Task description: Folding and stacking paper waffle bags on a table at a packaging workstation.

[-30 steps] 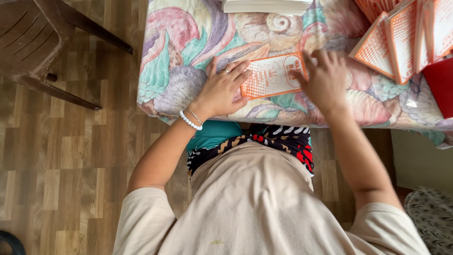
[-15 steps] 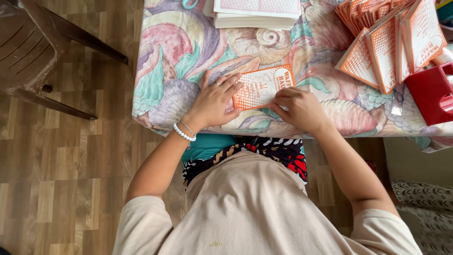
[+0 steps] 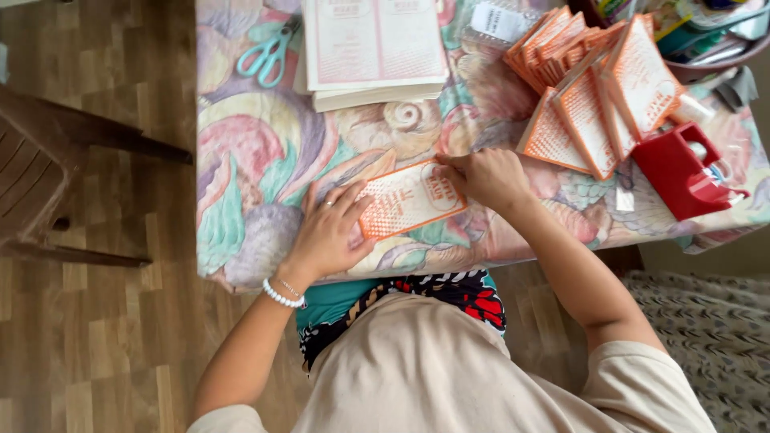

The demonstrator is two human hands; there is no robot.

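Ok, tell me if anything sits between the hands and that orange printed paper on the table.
Nothing visible does. The left hand lies flat on the orange paper and the right hand presses its upper right edge.

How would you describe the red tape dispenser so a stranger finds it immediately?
Start at the table with the pastel patterned cloth and go to its right edge. Beside the heap of orange folded packets stands the red tape dispenser, the only solid red plastic thing there.
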